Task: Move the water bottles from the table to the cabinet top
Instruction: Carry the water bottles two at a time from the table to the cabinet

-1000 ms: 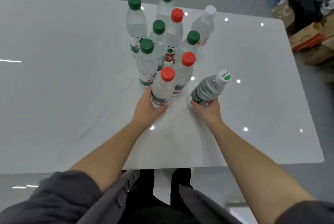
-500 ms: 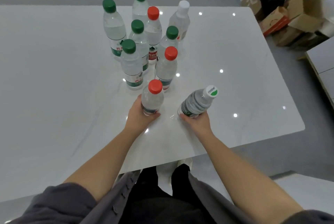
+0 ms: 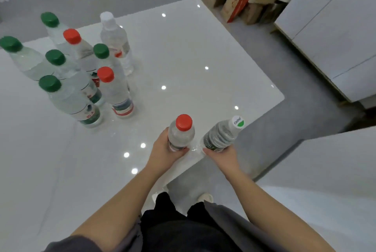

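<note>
While eight clear plastic water bottles (image 3: 114, 88) are left standing at ten o'clock on the glossy white table (image 3: 183, 58), a red-capped clear bottle (image 3: 181, 133) is gripped by the left hand (image 3: 164, 150), apparently lifted, and a white-capped ribbed bottle (image 3: 221, 135) is clasped, tilted toward one o'clock, by the right hand (image 3: 225, 155).

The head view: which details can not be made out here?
- Bases of the red-cap bottle and the white-cap bottle: covered by the left hand and right hand.
- Labels in the bottle cluster: motion blur, and bottles overlap.
- Leftmost green-cap bottle: base hidden behind the nearer bottles.
- Cabinet: its top lies beyond the frame edge.
</note>
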`<action>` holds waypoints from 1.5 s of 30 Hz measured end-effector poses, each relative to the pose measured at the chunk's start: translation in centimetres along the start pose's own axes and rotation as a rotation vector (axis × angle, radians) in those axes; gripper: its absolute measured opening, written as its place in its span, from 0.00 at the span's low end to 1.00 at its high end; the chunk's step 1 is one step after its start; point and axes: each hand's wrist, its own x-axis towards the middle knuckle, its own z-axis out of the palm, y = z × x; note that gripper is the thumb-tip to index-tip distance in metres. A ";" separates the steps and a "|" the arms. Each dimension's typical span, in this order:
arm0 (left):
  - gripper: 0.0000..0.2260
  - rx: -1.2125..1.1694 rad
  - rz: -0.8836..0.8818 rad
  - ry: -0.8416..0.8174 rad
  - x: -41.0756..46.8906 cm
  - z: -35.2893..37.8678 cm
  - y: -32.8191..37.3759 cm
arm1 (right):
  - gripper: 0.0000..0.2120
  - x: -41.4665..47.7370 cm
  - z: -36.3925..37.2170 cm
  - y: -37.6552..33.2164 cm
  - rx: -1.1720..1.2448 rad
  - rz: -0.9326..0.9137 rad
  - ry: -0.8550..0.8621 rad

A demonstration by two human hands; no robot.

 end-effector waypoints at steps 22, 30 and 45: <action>0.21 -0.037 0.454 -0.499 -1.2 28.7 25.0 | 0.25 -9.0 -35.8 2.1 0.488 -0.162 0.752; 0.21 -0.186 0.608 -0.605 -1.2 29.5 36.0 | 0.24 -13.8 -40.4 -6.8 0.598 -0.444 0.911; 0.19 -0.329 0.718 -0.761 -2.9 28.1 46.4 | 0.23 -16.4 -43.1 -13.5 0.649 -0.543 0.909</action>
